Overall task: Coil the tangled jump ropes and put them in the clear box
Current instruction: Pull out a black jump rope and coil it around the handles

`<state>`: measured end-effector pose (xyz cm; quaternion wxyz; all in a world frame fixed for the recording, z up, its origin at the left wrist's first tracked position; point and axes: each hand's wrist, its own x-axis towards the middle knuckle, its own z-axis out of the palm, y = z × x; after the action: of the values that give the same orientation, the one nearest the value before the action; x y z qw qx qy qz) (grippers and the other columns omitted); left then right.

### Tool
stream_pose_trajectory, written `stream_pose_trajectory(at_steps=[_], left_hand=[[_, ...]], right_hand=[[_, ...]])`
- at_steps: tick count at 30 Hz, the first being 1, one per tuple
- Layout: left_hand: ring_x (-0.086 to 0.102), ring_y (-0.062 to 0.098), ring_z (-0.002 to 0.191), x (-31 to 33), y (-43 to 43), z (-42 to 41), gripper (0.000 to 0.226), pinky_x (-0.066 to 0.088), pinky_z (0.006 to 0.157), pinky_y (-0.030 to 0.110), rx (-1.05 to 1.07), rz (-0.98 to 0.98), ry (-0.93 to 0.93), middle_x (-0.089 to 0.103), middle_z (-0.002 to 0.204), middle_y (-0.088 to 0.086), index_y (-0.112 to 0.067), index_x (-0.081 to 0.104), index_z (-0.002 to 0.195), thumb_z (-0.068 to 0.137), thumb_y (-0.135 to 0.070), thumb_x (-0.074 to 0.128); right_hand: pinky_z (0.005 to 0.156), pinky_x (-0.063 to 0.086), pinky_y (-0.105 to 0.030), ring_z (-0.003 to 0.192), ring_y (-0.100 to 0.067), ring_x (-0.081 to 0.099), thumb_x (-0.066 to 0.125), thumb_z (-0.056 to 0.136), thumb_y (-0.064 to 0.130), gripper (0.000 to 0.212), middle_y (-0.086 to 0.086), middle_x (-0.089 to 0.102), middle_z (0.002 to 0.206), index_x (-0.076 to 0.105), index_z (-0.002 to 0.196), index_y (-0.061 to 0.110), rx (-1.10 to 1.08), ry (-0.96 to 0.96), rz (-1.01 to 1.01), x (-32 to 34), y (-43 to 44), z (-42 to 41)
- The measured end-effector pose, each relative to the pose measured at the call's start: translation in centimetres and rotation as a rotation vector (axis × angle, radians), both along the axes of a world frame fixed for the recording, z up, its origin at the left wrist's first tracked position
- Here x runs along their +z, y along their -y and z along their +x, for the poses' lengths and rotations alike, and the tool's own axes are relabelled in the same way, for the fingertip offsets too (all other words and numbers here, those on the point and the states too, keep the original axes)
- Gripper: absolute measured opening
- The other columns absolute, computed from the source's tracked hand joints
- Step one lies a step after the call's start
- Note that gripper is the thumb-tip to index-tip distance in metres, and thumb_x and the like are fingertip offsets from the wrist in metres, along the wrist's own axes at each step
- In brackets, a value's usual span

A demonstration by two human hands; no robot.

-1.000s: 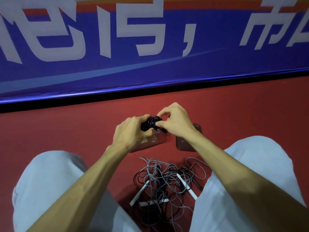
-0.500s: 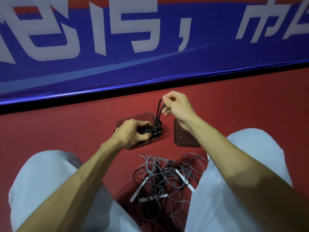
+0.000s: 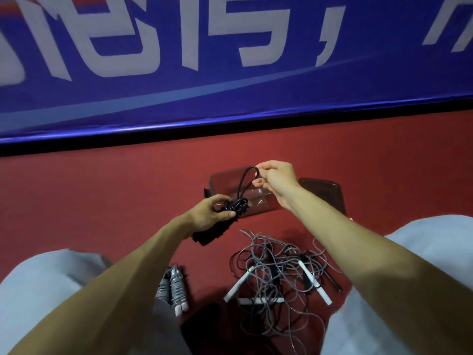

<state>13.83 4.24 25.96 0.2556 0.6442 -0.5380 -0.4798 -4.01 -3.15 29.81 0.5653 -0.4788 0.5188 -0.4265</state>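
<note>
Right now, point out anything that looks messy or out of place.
The grey ropes lie in a loose tangle on the red floor, white handles poking out at odd angles. Left of them a coiled grey rope sits on the floor, not in the clear box.

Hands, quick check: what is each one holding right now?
Left hand: grips the coiled bundle of the black jump rope.
Right hand: pinches the top of a loop of that same rope.
</note>
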Motion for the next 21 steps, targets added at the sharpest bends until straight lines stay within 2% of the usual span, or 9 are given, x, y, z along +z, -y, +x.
stream_pose_trajectory(at_steps=[4, 6, 8, 10, 12, 14, 15, 18, 21], left_hand=[[0.065, 0.015, 0.059, -3.7, -0.3, 2.0, 0.045, 0.057, 0.059, 0.027, 0.101, 0.129, -0.057, 0.067, 0.087, 0.01, -0.015, 0.054, 0.129, 0.087, -0.016, 0.07], [0.065, 0.009, 0.054, -5.8, -0.5, 3.0, 0.045, 0.055, 0.054, 0.022, 0.139, 0.194, -0.066, 0.066, 0.084, 0.008, -0.015, 0.054, 0.128, 0.086, -0.012, 0.071], [0.064, 0.012, 0.053, -8.2, -0.8, 4.0, 0.045, 0.056, 0.053, 0.024, 0.202, 0.266, -0.079, 0.066, 0.085, 0.013, -0.012, 0.053, 0.128, 0.087, -0.009, 0.07], [0.063, 0.02, 0.061, -10.7, -1.2, 4.9, 0.044, 0.056, 0.058, 0.029, 0.274, 0.32, -0.069, 0.066, 0.091, 0.018, -0.008, 0.05, 0.13, 0.089, -0.007, 0.067], [0.062, 0.019, 0.059, -13.1, -1.5, 5.6, 0.042, 0.054, 0.052, 0.025, 0.343, 0.347, -0.055, 0.064, 0.084, 0.015, -0.005, 0.048, 0.13, 0.091, -0.003, 0.061], [0.061, 0.01, 0.046, -15.6, -1.7, 6.3, 0.034, 0.051, 0.044, 0.02, 0.394, 0.355, -0.01, 0.059, 0.075, 0.011, -0.005, 0.049, 0.124, 0.092, 0.0, 0.057], [0.061, 0.008, 0.045, -16.8, -1.7, 6.6, 0.03, 0.053, 0.047, 0.02, 0.427, 0.354, 0.01, 0.06, 0.075, 0.011, -0.005, 0.05, 0.121, 0.092, -0.001, 0.059], [0.07, 0.023, 0.086, -20.6, -1.4, 7.9, 0.043, 0.057, 0.082, 0.035, 0.429, 0.357, 0.182, 0.069, 0.102, 0.014, -0.008, 0.058, 0.127, 0.088, -0.024, 0.067], [0.064, 0.026, 0.102, -23.1, -1.5, 8.2, 0.05, 0.049, 0.084, 0.029, 0.454, 0.378, 0.269, 0.066, 0.116, 0.011, -0.014, 0.056, 0.13, 0.086, -0.031, 0.071]], right_hand=[[0.075, 0.054, -0.034, 0.06, -0.02, 0.059, 0.029, 0.089, -0.014, 0.036, -0.014, 0.061, 0.078, 0.059, 0.078, 0.004, 0.078, -0.05, 0.094, -3.6, 1.1, 3.0], [0.068, 0.057, -0.029, 0.062, -0.022, 0.06, 0.034, 0.09, -0.013, 0.029, -0.013, 0.058, 0.078, 0.058, 0.087, 0.003, 0.133, -0.107, 0.12, -6.0, 2.0, 4.2], [0.058, 0.058, -0.026, 0.062, -0.02, 0.06, 0.044, 0.092, -0.009, 0.02, -0.012, 0.057, 0.076, 0.059, 0.095, 0.004, 0.241, -0.235, 0.119, -8.8, 2.6, 5.1], [0.056, 0.058, -0.027, 0.063, -0.017, 0.062, 0.053, 0.09, -0.003, 0.015, -0.007, 0.06, 0.073, 0.062, 0.09, 0.009, 0.383, -0.417, 0.081, -12.2, 3.0, 5.8], [0.06, 0.057, -0.03, 0.063, -0.015, 0.063, 0.058, 0.087, 0.002, 0.018, -0.002, 0.064, 0.071, 0.064, 0.078, 0.017, 0.515, -0.588, 0.039, -15.7, 3.1, 6.3], [0.066, 0.058, -0.031, 0.065, -0.015, 0.065, 0.061, 0.085, 0.006, 0.022, 0.0, 0.067, 0.069, 0.064, 0.071, 0.023, 0.637, -0.733, 0.012, -19.0, 2.6, 6.6], [0.068, 0.056, -0.03, 0.065, -0.013, 0.066, 0.061, 0.084, 0.008, 0.021, 0.003, 0.067, 0.068, 0.064, 0.071, 0.024, 0.704, -0.79, -0.002, -20.5, 2.3, 6.6], [0.069, 0.049, -0.024, 0.062, -0.007, 0.061, 0.062, 0.084, 0.009, 0.014, 0.011, 0.062, 0.064, 0.067, 0.078, 0.021, 0.92, -0.874, -0.028, -24.6, 0.8, 7.0], [0.078, 0.052, -0.028, 0.079, -0.017, 0.065, 0.066, 0.084, 0.012, 0.006, 0.005, 0.067, 0.078, 0.066, 0.084, 0.019, 1.129, -0.957, -0.061, -28.3, -0.5, 7.3]])
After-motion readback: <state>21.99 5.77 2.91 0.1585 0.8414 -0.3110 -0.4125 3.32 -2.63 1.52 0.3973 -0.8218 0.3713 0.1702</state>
